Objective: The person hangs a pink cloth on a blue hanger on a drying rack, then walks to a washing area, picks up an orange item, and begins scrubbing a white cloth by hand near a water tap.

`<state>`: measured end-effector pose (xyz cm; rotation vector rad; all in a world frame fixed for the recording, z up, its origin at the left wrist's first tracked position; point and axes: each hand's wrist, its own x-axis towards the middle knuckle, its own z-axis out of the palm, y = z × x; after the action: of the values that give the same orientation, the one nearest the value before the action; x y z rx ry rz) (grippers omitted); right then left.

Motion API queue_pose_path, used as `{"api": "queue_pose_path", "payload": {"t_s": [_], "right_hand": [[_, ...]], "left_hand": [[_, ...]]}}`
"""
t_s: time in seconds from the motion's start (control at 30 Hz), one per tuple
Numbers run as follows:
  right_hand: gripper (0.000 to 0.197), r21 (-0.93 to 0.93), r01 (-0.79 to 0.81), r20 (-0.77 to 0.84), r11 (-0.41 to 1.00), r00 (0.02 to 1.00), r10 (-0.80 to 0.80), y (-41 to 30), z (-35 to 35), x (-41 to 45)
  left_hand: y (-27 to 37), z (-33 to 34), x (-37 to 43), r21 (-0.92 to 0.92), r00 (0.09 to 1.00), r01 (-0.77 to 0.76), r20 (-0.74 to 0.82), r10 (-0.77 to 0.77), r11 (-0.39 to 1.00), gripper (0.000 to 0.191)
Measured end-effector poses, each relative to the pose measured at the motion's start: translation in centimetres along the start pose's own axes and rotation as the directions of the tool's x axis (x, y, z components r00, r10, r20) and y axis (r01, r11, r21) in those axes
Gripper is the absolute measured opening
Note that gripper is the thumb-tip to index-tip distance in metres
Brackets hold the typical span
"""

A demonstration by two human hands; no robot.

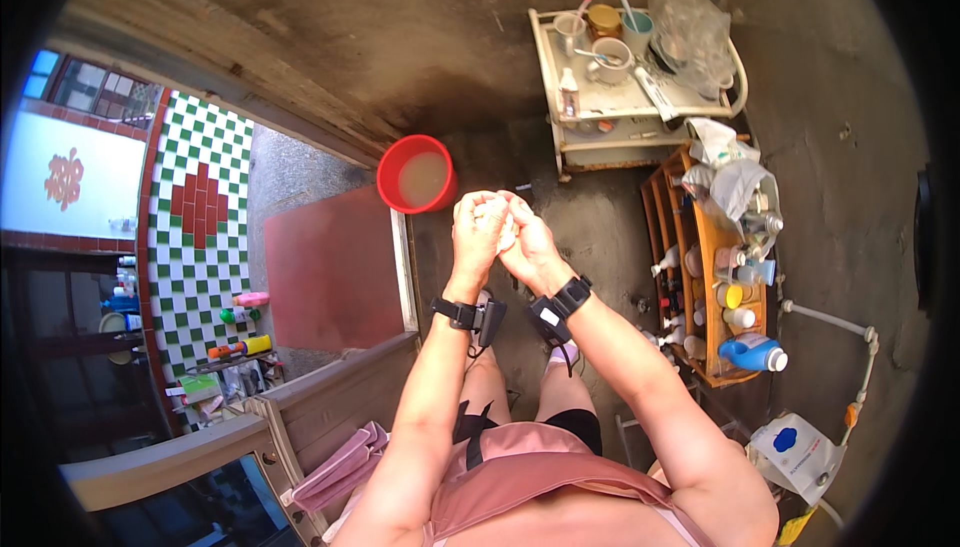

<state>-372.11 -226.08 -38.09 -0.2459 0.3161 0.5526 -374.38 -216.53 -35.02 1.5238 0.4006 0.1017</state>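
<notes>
My left hand (474,236) and my right hand (534,245) meet in front of me, fingers curled together around a crumpled white cloth or tissue (508,236). Most of it is hidden by the fingers, so its exact kind is unclear. Both wrists wear black straps with small boxes. Just beyond my left hand, a red plastic bucket (385,185) stands on the floor by the doorway, with cloudy water (422,178) inside.
A white cart (555,108) at the back right bears mugs, toothbrushes and a plastic bag (690,41). Along the right wall, a wooden shelf (709,247) holds several bottles. Purple towels (341,464) hang at lower left. Beyond the doorway lies a reddish slab or mat (330,269).
</notes>
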Motion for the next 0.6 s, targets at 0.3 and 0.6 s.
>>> {"api": "queue_pose_path", "payload": {"t_s": [0.3,0.6], "right_hand": [[0.042,-0.247,-0.072,-0.027,0.966,0.997,0.067,9.2,12.1,11.6],[0.034,-0.284,-0.041,-0.208,0.958,0.978,-0.02,15.2,23.0,24.3]], "left_hand": [[5.8,-12.3,11.2,0.066,0.952,-0.306,-0.009,0.307,0.95,0.035],[10.7,-22.1,21.0,0.102,0.882,-0.466,-0.019,0.471,0.879,0.035]]}}
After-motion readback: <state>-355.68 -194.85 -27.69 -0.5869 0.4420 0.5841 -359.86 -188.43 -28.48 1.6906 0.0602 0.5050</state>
